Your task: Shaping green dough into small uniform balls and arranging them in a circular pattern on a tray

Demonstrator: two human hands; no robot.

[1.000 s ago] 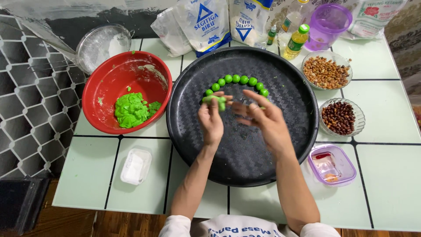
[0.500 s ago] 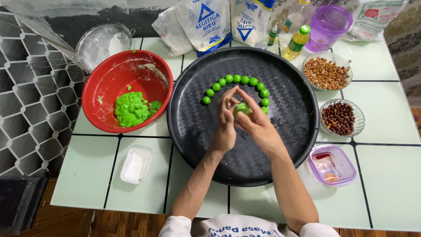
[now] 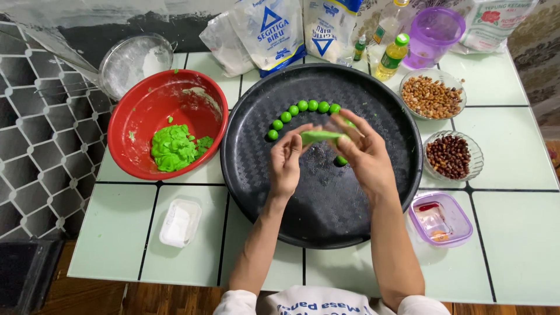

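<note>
Above the round black tray (image 3: pixel 326 227), the left hand (image 3: pixel 286 166) and right hand (image 3: pixel 364 154) pinch a flattened green dough piece (image 3: pixel 319 137) between fingertips, a curved row of small green dough balls (image 3: pixel 303 111) already formed, while a green dough lump (image 3: pixel 173 147) remains in the red plastic bowl (image 3: pixel 146 105).

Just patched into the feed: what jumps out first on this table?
Both hands, the left hand and right hand, hold a flattened piece of green dough over the big black round tray at centre. A curved row of small green balls lies on the tray's far side. Left of it, a red bowl holds a green dough lump.
</note>
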